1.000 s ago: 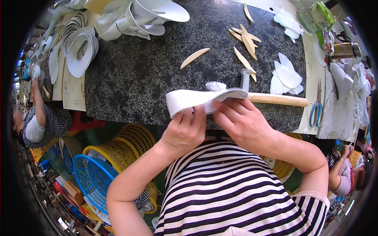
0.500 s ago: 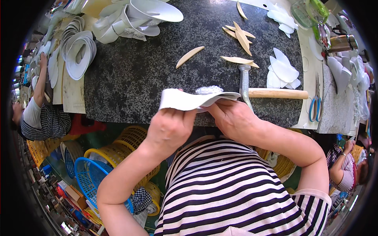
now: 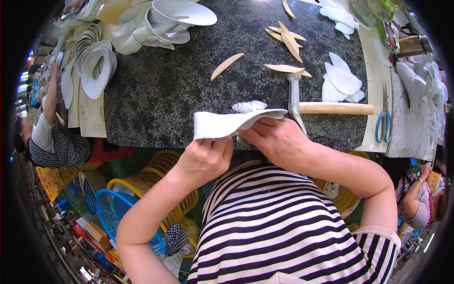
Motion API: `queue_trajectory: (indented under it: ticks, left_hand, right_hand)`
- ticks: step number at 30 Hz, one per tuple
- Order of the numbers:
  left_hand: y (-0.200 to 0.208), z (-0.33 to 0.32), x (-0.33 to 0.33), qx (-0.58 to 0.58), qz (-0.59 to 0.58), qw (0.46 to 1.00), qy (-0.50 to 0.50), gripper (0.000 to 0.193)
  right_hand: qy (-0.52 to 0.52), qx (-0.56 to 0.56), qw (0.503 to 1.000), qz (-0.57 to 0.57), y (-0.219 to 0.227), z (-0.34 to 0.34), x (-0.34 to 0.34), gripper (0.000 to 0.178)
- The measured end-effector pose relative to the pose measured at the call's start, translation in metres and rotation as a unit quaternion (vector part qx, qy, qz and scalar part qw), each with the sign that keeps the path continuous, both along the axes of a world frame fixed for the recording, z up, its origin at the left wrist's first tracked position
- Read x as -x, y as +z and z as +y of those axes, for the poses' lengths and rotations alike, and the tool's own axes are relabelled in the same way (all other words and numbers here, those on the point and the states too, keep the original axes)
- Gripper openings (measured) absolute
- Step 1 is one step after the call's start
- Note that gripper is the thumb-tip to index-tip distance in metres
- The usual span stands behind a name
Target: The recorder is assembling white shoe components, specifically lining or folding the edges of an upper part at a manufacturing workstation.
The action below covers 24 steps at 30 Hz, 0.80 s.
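Observation:
A curved white shoe upper is held between my hands at the near edge of the dark speckled slab, with a shiny silvery ornament at its far side. My left hand is closed on the left part of its lower edge, fingertips partly behind the piece. My right hand pinches the right end, its fingers tucked under the white material. Just beyond the right hand lies a hammer with a metal head and wooden handle.
Several tan crescent-shaped pieces lie on the slab. White cut pieces and blue-handled scissors are at right. Stacked white uppers stand at left. Below are yellow and blue baskets. Other people work at both sides.
The left end of the white upper has tilted so more of its outer face shows. My left hand has shifted slightly down and right; the right hand keeps its pinch.

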State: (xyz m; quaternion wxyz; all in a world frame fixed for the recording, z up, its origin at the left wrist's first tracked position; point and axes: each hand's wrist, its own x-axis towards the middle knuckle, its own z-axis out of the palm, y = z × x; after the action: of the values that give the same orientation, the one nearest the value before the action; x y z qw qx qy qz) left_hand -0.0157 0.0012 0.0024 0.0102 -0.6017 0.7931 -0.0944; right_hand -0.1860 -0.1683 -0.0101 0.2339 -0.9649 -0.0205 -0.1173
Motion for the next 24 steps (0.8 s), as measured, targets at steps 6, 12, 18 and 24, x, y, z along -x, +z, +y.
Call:
queue_trajectory:
  ticks: [6,12,18,24]
  left_hand:
    - [0.015,-0.002,0.001,-0.004,-0.032,0.999,-0.004,0.032]
    - [0.027,0.009,-0.005,-0.060,-0.056,0.997,-0.001,0.032]
    - [0.011,0.015,0.001,-0.050,-0.083,0.995,-0.011,0.027]
    - [0.011,0.015,-0.004,-0.033,-0.042,0.998,0.025,0.030]
  right_hand:
    - [0.003,0.135,0.991,-0.016,-0.002,0.016,-0.008,0.035]
    - [0.023,0.143,0.987,0.068,0.010,0.016,-0.014,0.042]
    - [-0.020,0.151,0.987,-0.042,-0.001,0.023,-0.022,0.031]
    - [-0.006,0.161,0.986,-0.041,-0.003,0.020,-0.021,0.039]
